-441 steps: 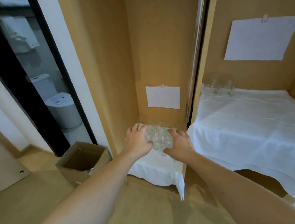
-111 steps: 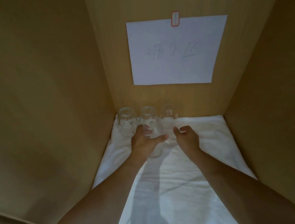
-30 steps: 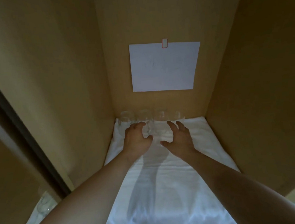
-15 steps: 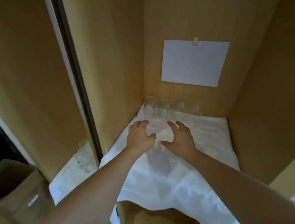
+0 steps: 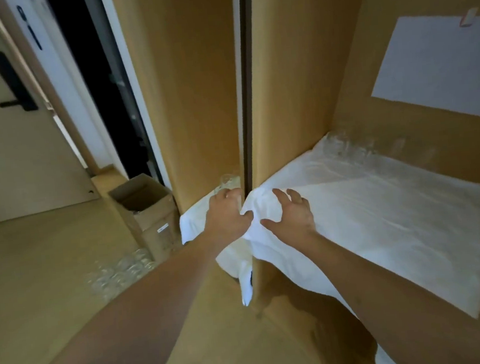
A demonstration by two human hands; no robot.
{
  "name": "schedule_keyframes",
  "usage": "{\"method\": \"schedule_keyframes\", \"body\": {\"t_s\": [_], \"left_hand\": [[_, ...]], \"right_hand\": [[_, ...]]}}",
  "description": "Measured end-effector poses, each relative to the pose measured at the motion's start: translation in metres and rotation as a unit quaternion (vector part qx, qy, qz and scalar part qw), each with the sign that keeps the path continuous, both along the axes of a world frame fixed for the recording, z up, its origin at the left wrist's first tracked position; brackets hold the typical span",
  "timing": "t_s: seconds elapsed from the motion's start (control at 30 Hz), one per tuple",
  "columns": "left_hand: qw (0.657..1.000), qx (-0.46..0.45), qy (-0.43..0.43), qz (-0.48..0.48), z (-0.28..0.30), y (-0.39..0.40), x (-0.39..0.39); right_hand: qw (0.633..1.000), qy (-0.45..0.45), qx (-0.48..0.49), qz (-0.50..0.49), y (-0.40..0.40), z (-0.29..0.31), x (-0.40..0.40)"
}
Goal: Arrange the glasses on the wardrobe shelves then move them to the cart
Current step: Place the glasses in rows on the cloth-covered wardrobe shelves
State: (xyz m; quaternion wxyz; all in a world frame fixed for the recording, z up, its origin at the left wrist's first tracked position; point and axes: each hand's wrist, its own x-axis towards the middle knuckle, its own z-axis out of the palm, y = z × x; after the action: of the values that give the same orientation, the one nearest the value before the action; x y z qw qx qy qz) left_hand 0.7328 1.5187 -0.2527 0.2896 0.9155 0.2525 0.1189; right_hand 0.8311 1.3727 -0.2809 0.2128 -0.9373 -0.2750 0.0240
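A row of clear glasses (image 5: pixel 355 148) stands blurred at the back of the right wardrobe shelf, on a white cloth (image 5: pixel 381 213). More clear glasses (image 5: pixel 228 182) stand on the cloth of the narrow left shelf, just beyond my left hand (image 5: pixel 227 216). My left hand hovers there with loosely curled fingers and holds nothing. My right hand (image 5: pixel 289 216) is spread with fingers apart over the front left corner of the right shelf's cloth. Several glasses (image 5: pixel 119 272) lie blurred on the floor at lower left.
An open cardboard box (image 5: pixel 145 207) stands on the floor left of the wardrobe. A vertical divider with a dark rail (image 5: pixel 247 94) separates the two shelves. A white paper sheet (image 5: pixel 437 65) is clipped to the back wall. A door (image 5: pixel 9 115) and a dark doorway are at left.
Both hands drew back from the row of glasses to the front left corner of the right shelf. The view swung left, bringing the door, box and floor glasses into sight.
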Motion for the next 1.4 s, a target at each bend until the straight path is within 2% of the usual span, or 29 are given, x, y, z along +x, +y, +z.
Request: {"method": "schedule_keyframes", "body": {"t_s": [0.17,0.37,0.57,0.9,1.4], "left_hand": [[0.999,0.001,0.001,0.054,-0.022,0.044,-0.032],[0.996,-0.008,0.038,0.080,-0.052,0.106,-0.048],[0.994,-0.049,0.072,0.058,-0.083,0.165,-0.045],[0.991,-0.068,0.111,-0.006,-0.108,0.261,-0.031],[0.986,-0.071,0.129,-0.073,-0.143,0.334,0.038]], "right_hand": [[0.998,0.043,0.021,0.040,0.047,-0.014,-0.023],[0.996,0.077,0.003,0.052,0.104,-0.035,-0.041],[0.995,0.098,-0.018,0.012,0.165,-0.060,-0.048],[0.984,0.154,-0.049,-0.076,0.257,-0.084,-0.057],[0.962,0.215,-0.044,-0.166,0.321,-0.133,-0.011]]}}
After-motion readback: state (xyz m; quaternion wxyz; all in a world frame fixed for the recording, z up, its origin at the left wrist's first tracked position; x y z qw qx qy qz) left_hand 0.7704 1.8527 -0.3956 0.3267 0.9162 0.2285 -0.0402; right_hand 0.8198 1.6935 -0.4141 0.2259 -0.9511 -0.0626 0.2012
